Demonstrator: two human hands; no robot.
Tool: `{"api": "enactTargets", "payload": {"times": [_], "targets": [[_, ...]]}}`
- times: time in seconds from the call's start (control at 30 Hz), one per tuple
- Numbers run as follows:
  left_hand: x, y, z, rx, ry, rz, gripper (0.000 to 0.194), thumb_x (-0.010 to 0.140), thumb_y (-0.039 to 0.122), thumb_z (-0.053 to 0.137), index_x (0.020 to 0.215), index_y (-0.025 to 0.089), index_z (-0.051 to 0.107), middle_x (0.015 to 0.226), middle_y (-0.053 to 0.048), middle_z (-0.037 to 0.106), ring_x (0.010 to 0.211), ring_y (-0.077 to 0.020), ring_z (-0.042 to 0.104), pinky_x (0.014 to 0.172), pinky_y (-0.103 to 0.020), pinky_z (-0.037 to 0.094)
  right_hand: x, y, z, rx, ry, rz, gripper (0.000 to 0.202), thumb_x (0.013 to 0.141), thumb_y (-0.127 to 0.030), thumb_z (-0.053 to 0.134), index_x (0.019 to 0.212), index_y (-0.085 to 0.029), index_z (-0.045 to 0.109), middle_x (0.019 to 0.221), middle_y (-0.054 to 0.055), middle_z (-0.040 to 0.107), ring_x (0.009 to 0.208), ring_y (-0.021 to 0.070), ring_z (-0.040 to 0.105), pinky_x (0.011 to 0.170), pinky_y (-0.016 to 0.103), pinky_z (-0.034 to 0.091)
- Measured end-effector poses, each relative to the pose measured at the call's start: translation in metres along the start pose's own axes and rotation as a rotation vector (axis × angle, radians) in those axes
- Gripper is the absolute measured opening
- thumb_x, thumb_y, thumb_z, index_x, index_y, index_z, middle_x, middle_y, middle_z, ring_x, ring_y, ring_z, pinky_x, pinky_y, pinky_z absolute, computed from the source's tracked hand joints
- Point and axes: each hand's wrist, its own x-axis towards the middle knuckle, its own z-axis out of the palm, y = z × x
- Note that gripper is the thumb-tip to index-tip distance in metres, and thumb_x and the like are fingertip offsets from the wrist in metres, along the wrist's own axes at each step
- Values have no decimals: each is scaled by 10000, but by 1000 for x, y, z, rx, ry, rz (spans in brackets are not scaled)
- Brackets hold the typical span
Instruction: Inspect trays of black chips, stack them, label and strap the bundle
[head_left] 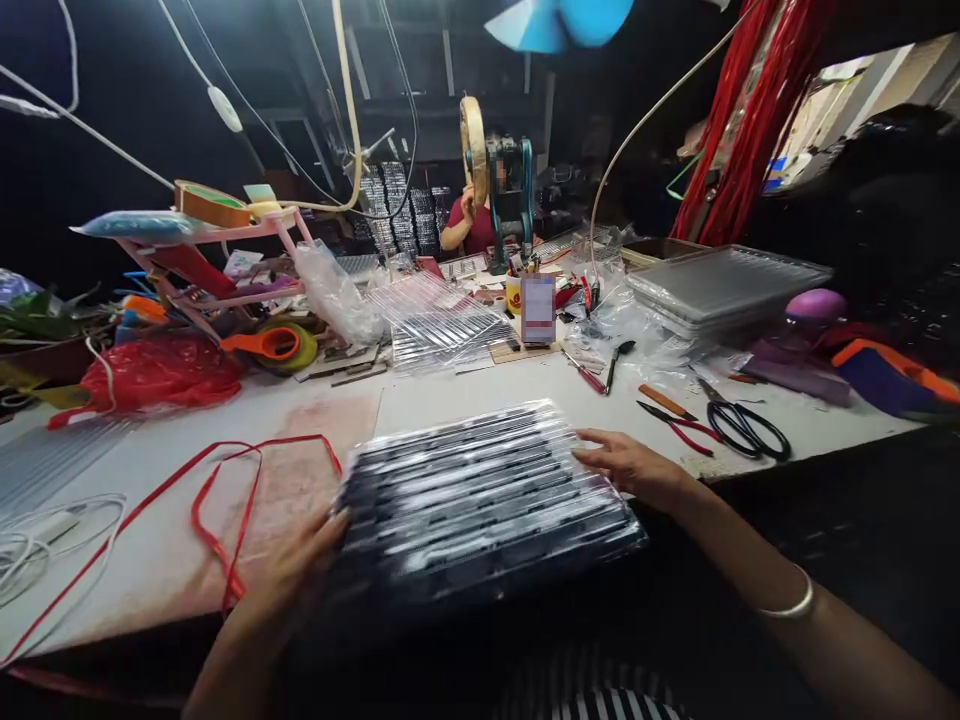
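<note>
A ribbed, shiny clear plastic tray point(472, 500) with dark rows in it is held over the table's front edge, tilted toward me. My left hand point(311, 550), somewhat blurred, grips its left edge with the fingertips at the side. On the opposite side my right hand point(630, 465) holds the right edge, its fingers reaching over the rim and a pale bangle on the wrist. A loose red ribbon point(251, 490) lies left of the tray, near my left hand. What the tray holds cannot be made out through the glare.
Red-handled pliers point(686, 425) and black scissors point(746, 425) lie at right. Clear ribbed sheets point(442, 325), a phone point(538, 310) and stacked trays point(720, 285) stand behind. A tape dispenser point(277, 345) and red bag point(161, 375) are at left. Another person point(472, 225) sits opposite.
</note>
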Motion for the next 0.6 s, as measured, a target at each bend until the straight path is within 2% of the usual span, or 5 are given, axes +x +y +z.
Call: {"api": "enactTargets", "payload": {"times": [0.13, 0.23, 0.33, 0.5, 0.6], "targets": [[25, 5, 32, 311, -65, 64, 492, 772, 577, 500, 1007, 179, 669, 920, -93, 709, 913, -249, 652, 768, -332, 515, 9, 10, -28, -264, 139, -59, 527, 820, -471, 572, 1239, -153, 533, 651, 15, 600, 525, 136, 550, 430, 232, 399], [43, 11, 44, 679, 66, 86, 522, 776, 582, 501, 1054, 167, 651, 882, -130, 706, 936, -315, 638, 819, -425, 471, 26, 11, -33, -791, 309, -156, 448, 861, -497, 471, 1115, -160, 623, 697, 77, 648, 676, 226, 624, 554, 311, 456], [38, 7, 46, 786, 154, 56, 504, 773, 530, 550, 1110, 163, 627, 1003, -169, 678, 1065, -359, 571, 927, -491, 380, 34, 17, -36, -1285, 445, -174, 471, 861, -530, 446, 1079, -165, 649, 726, 114, 666, 729, 293, 638, 619, 381, 461], [7, -19, 62, 770, 125, 332, 555, 897, 428, 384, 1388, 170, 370, 1426, -144, 399, 1310, -245, 370, 1075, -431, 263, 14, 52, -40, -1148, 425, -568, 572, 893, -551, 376, 1350, -212, 431, 1147, 113, 607, 985, 251, 592, 777, 372, 478], [2, -29, 74, 739, 135, 335, 507, 941, 375, 274, 1397, 167, 352, 1479, -130, 316, 1370, -218, 266, 1112, -479, 173, 5, 69, -35, -1181, 395, -637, 510, 929, -497, 322, 1385, -276, 374, 1370, 92, 470, 1175, 282, 484, 882, 464, 414]]}}
